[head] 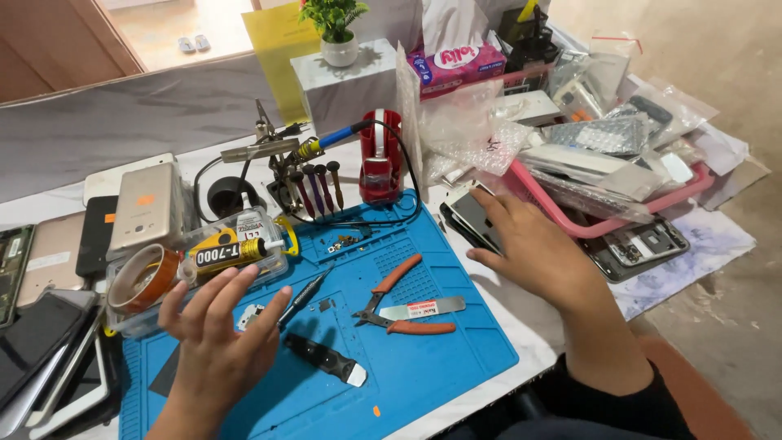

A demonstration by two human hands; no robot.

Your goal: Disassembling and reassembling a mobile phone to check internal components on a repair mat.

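Observation:
My left hand [218, 330] hovers over the blue work mat [440, 358] with fingers spread and nothing in it, close to a tube of glue [224, 254] and a roll of amber tape [142, 278]. A dark screwdriver [303, 297] lies just right of its fingers. My right hand [533, 248] rests palm down at the mat's right edge, fingertips on a stack of dark phones [471, 216]. Orange-handled cutters [395, 301], a metal spatula [423, 309] and a black pry tool [326, 359] lie on the mat between the hands.
A pink tray [562, 218] holds bagged phone parts at the right. Several phones [147, 204] are stacked at the left. Behind the mat stand a red tape dispenser [380, 159], a screwdriver stand [314, 189], a soldering iron [330, 140], a tissue box [456, 65] and a small potted plant [336, 28].

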